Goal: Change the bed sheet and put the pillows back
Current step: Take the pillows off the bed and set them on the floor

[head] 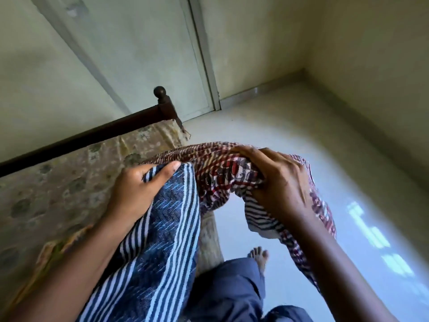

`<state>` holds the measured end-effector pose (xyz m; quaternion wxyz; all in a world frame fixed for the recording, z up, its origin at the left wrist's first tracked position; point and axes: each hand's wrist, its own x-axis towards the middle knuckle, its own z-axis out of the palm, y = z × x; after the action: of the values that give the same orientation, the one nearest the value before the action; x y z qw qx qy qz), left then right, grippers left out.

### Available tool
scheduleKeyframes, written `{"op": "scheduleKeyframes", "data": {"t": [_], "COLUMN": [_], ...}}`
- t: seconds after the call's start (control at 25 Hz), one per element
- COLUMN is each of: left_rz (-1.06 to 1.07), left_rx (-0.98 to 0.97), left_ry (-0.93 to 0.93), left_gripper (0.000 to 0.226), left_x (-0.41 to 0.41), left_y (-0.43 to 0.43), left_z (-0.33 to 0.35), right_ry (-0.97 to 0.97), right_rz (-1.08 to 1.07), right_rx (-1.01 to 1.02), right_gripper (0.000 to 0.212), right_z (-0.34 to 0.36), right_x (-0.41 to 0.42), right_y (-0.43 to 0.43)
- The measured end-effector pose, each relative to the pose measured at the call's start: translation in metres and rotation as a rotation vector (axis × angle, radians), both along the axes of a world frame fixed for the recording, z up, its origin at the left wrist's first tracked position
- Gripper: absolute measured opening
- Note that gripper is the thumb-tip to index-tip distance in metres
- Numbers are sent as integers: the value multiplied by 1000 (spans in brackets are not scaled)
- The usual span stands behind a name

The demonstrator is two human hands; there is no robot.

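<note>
A blue pillow with white stripes (160, 228) hangs in front of me, its top end partly inside a bunched red, white and dark patterned pillowcase (216, 168). My left hand (137, 191) grips the pillow near its top, thumb on the striped cloth. My right hand (276, 180) clutches the gathered pillowcase from above, fingers curled into the fabric; its loose end trails down past my right forearm. At the left lies the bed, covered with a faded floral sheet (58, 187).
A dark wooden bed rail with a round-topped corner post (160, 94) runs along the bed's far side. A closed pale door (148, 54) stands behind it. Pale floor (290, 126) spreads to the right, up to the wall corner. My bare foot (258, 254) stands beside the bed.
</note>
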<state>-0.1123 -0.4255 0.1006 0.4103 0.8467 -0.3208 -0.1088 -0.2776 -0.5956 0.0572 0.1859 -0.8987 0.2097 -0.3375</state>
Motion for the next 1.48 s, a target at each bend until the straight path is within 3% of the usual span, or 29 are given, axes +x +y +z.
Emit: {"op": "scheduleKeyframes", "data": {"t": [0.28,0.44,0.56,0.64,0.8,1.16,1.48], "left_rz": [-95,-305,-457,-505,-449,-241,-222], "left_rx": [-155,-188,-193,-220,-175,-63,27], "left_ry": [161,174,217,212,168,20,296], "left_gripper": [32,59,52,61,46,60,59], "left_x": [-21,-22,-50,-57,-72,-80,-4], "left_y": [-131,-229,-317,-372,-457,-563,-646], "left_z": [124,168,172,163,125,24,-39], "right_ry": [5,82,65,58,96,181,340], "right_rz": [-298,-486,-657,-722,-793,-955,-960], "right_rx": [85,26,83,94,154,310,469], "right_gripper": [57,57,55,52,51,55,52], "right_z": [116,135,135,132,110,60,14], "right_x": [-60,-95,-134,-157,-206,-231,-128], "right_y": [-105,-161,-210,-241,-305,-405,-512]}}
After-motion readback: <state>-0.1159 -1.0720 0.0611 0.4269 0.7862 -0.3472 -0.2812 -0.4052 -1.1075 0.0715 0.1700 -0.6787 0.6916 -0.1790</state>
